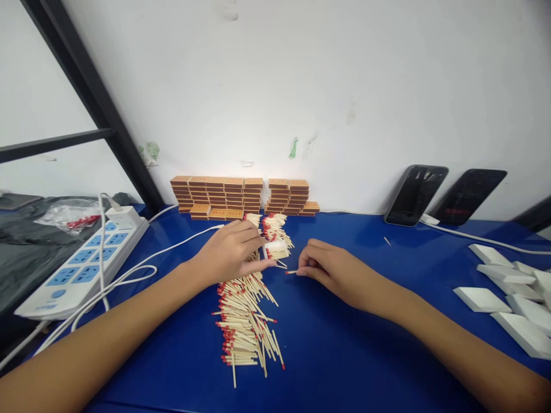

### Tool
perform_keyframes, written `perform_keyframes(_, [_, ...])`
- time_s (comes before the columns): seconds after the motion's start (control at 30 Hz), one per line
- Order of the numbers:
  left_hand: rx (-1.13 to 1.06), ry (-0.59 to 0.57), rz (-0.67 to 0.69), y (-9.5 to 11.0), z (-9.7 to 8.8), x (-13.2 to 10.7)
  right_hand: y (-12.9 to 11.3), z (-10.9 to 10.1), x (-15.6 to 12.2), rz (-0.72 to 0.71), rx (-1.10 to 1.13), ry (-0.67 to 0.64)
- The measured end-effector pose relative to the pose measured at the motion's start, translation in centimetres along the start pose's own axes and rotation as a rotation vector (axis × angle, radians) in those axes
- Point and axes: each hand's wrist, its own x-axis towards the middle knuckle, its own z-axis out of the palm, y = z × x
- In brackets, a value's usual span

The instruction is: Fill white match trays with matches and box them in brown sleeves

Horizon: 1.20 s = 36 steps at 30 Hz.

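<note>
One-by-one handling appeared in hand; the next move seemed to call for a steady pinch. The left hand (235, 252), palm down above loose matches (241, 327) on the surface (172, 361), gripped a part-filled white tray (279, 245) by thumb and fingers. Rightward, the curled right hand (321, 265) pinched a single match (291, 272) between fingertips.

Two phones (416, 195) tilted by wall (275, 97); white power strip (92, 261).

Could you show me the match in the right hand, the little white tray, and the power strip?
Held match (292, 272): head view, on its wooden stick.
White tray (278, 245): head view, on its bare inner side.
Power strip (82, 274): head view, on its socketed top face.
</note>
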Motion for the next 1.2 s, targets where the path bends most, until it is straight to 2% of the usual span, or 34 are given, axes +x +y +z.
perform_keyframes(0.2, [-0.026,0.066,0.088,1.4,0.2,0.4,-0.8,1.4,0.2,-0.056,-0.064,0.282])
perform_keyframes(0.33, [-0.060,0.096,0.093,2.0,0.2,0.5,-1.0,2.3,0.2,-0.126,-0.154,0.346])
perform_keyframes(0.47, [-0.057,0.084,0.013,1.0,0.3,0.2,-1.0,2.0,0.0,-0.118,-0.127,0.399])
perform_keyframes(0.53, [-0.039,0.090,-0.047,0.3,0.5,0.0,-1.0,2.0,0.1,-0.077,-0.120,0.392])
perform_keyframes(0.67, [0.009,0.128,-0.119,-0.5,0.8,-0.1,-1.1,2.9,0.7,0.011,-0.074,0.277])
perform_keyframes(0.77, [0.007,0.129,-0.129,-0.5,0.9,-0.1,-1.2,3.7,1.1,0.066,-0.028,0.216])
perform_keyframes(0.9, [-0.005,0.143,-0.113,-0.2,0.9,-0.1,-1.4,4.0,1.4,0.103,-0.006,0.200])
perform_keyframes(1.2, [0.016,0.109,-0.117,-0.6,0.9,-0.2,-1.4,3.1,1.2,0.036,-0.011,0.101])
